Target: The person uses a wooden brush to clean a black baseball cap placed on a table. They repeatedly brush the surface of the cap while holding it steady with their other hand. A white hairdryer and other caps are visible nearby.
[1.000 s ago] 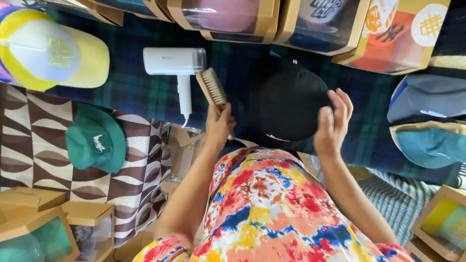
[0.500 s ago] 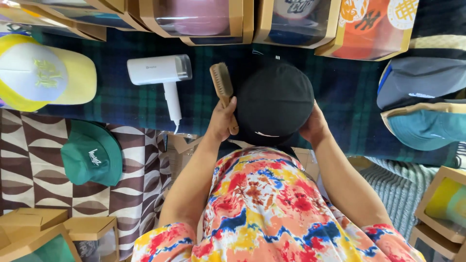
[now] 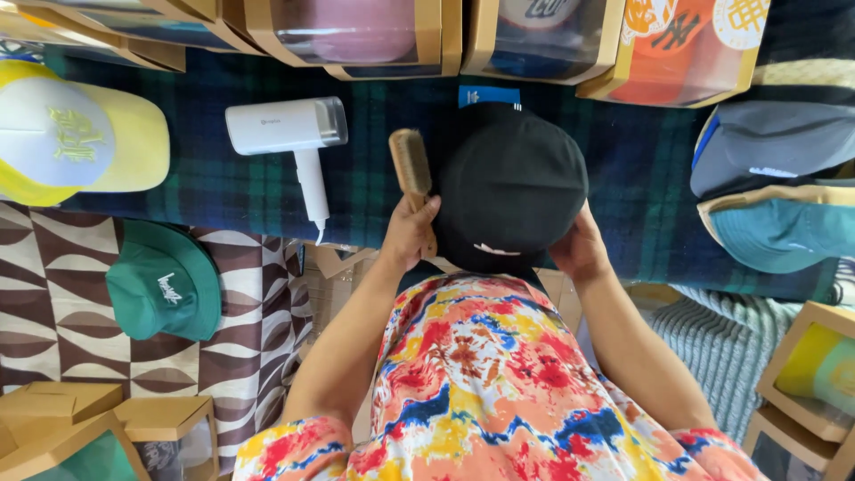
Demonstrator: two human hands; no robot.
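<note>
A black cap point(image 3: 509, 189) sits in front of me on a dark green plaid blanket point(image 3: 374, 142). My right hand point(image 3: 581, 251) grips its lower right edge. My left hand point(image 3: 408, 233) holds the handle of a wooden bristle brush point(image 3: 411, 166), which stands upright right beside the cap's left side. My multicoloured shirt fills the bottom of the view.
A white handheld steamer point(image 3: 289, 134) lies left of the brush. A yellow and white cap point(image 3: 76, 142) and a green bucket hat point(image 3: 165, 281) lie at the left, grey and teal caps point(image 3: 775, 191) at the right. Cardboard display boxes point(image 3: 356, 31) line the top and the lower corners.
My right hand went from open beside the black cap to gripping its edge. My left hand brought the brush upright against the cap's left side.
</note>
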